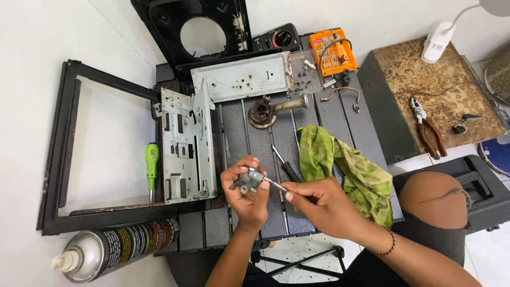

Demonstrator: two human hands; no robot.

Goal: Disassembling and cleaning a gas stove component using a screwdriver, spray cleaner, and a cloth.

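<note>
Head view, looking down on a grey slatted work table (340,122). Left hand (245,197) curled shut around a small grey metal valve part (249,179), thumb and fingertips pinching it clear of the table surface, just above the front slats. Right hand (325,206) closed in a pencil grip on a thin metal tool (275,184), tip touching or entering the valve part; cannot tell how deep. Black-handled screwdriver (287,167) lying just beyond the hands, green rag (340,167) bunched beside the right hand. Perforated metal bracket (187,144) flat to the left, green screwdriver (152,166) on the white floor within a black frame (59,154), spray can (114,250) lying on its side at the near left. Burner piece (268,110) and orange bit case (332,51) farther back, pliers (427,127) on a rusty-topped box to the right. Risks, as judgement: with the part held in the air by fingertips alone, a slip of the thin tool likely to jab the left thumb or palm; a loosened small piece likely to drop through the slat gaps or vanish into the rag; too much side force likely to bend the tool or mar the part; an oily film likely to weaken the pinch.
</note>
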